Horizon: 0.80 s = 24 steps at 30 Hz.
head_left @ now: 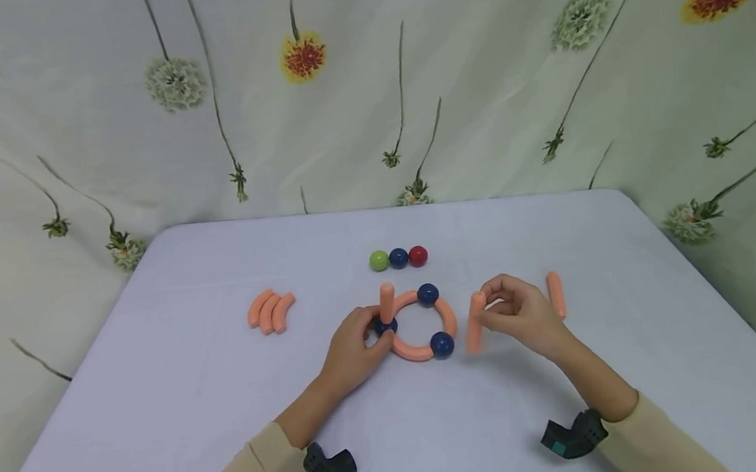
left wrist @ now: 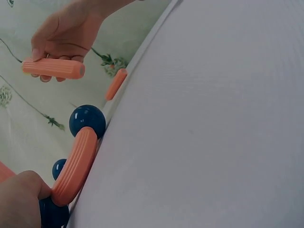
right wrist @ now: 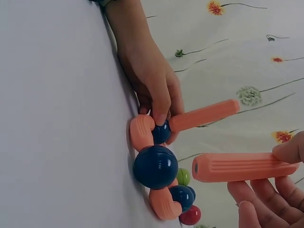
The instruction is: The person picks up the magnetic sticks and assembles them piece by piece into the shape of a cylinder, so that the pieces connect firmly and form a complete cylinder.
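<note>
A ring of curved orange rods [head_left: 413, 353] joined by three blue balls lies flat on the table. My left hand [head_left: 351, 352] pinches the ring's left ball [right wrist: 161, 133] between thumb and fingers. From that ball a straight orange rod [head_left: 388, 305] stands up. The other two balls, one at the far side [head_left: 428, 294] and one at the near right [head_left: 442, 345], have no upright rod. Right of the ring, my right hand [head_left: 525, 317] holds another straight, grooved orange rod [right wrist: 242, 167] between thumb and fingers, above the table and apart from the ring.
Behind the ring, a green ball [head_left: 379, 260], a blue ball [head_left: 398, 257] and a red ball [head_left: 418, 256] sit in a row. Three curved orange rods [head_left: 266, 313] lie at the left. One straight orange rod [head_left: 556, 295] lies beyond my right hand. A flowered cloth [head_left: 354, 132] hangs behind the table.
</note>
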Each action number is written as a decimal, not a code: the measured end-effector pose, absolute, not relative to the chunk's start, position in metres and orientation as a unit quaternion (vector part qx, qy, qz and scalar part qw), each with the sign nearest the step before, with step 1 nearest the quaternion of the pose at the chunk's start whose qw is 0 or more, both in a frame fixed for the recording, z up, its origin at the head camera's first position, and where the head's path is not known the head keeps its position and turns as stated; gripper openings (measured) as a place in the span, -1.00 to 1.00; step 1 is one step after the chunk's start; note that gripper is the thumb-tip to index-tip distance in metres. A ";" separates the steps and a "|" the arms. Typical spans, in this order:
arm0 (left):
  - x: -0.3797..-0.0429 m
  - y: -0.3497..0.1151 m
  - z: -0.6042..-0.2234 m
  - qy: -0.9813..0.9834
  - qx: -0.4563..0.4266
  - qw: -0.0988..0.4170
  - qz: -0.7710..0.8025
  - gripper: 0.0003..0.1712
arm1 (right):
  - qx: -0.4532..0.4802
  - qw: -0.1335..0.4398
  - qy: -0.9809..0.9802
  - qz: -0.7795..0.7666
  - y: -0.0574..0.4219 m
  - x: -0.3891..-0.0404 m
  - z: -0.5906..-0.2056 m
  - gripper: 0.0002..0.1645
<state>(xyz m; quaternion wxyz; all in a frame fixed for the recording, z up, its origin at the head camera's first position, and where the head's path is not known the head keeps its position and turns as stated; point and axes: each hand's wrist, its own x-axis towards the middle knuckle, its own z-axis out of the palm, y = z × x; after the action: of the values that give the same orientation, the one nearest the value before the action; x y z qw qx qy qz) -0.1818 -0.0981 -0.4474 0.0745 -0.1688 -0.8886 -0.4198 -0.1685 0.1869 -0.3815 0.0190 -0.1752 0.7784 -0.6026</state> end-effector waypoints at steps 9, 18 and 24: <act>-0.180 -0.098 -0.444 -0.886 -0.172 0.080 -0.424 -0.54 | -0.196 -0.003 0.791 -0.580 0.164 -0.174 -0.377 -0.70; -0.181 -0.099 -0.446 -0.890 -0.173 0.082 -0.413 -0.53 | -0.227 -0.057 0.802 -0.549 0.152 -0.175 -0.380 -0.73; -0.181 -0.100 -0.445 -0.887 -0.177 0.084 -0.418 -0.54 | -0.250 -0.090 0.796 -0.544 0.150 -0.173 -0.385 -0.71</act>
<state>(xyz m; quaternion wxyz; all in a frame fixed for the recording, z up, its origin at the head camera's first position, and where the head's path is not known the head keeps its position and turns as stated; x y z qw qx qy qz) -0.1813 -0.0999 -0.4453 0.0840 -0.1773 -0.8869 -0.4183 -0.1728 0.1498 -0.3847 -0.0898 -0.2503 0.7957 -0.5442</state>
